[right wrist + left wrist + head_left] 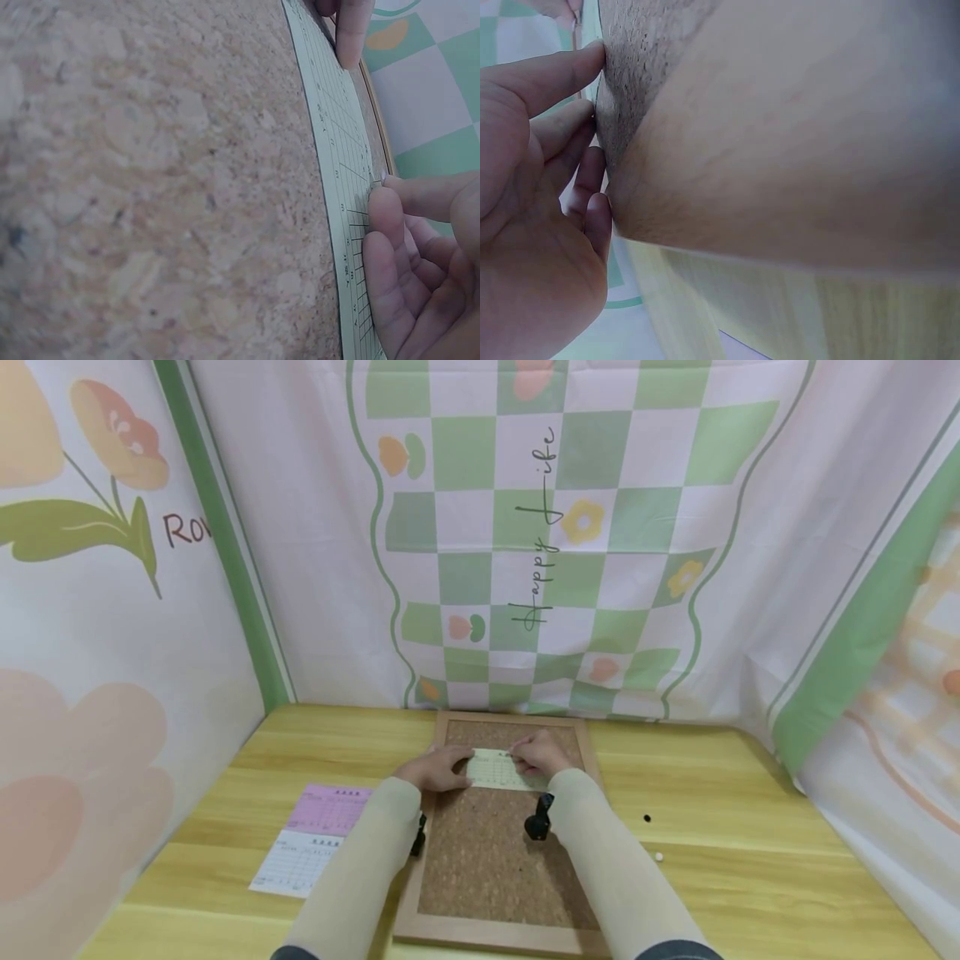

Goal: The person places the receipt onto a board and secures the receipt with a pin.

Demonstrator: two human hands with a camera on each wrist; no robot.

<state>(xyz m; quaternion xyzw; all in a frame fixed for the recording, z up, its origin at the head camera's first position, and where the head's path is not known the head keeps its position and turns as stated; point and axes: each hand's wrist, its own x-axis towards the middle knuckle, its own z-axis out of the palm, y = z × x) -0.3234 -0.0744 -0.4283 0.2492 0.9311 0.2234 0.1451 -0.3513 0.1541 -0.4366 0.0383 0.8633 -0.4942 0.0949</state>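
A pale green printed slip (491, 769) lies across the upper part of a wood-framed cork board (487, 868). My left hand (437, 769) rests at the slip's left edge, thumb and fingers spread and pressing it against the board. In the left wrist view, the fingertips (592, 56) touch down along the board's surface. Over the slip's upper right part, my right hand (542, 755) pinches a small pin (383, 177) between thumb and forefinger. Its other fingers are curled close over the slip's printed lines. Most of the pin is hidden by the fingertips.
Left of the board lie a pink printed slip (330, 807) and a white printed slip (292, 862), partly covered by the left sleeve. A small black piece (647, 818) and a small white piece (659, 857) are on the wooden table to the right. A patterned curtain (525, 568) hangs behind.
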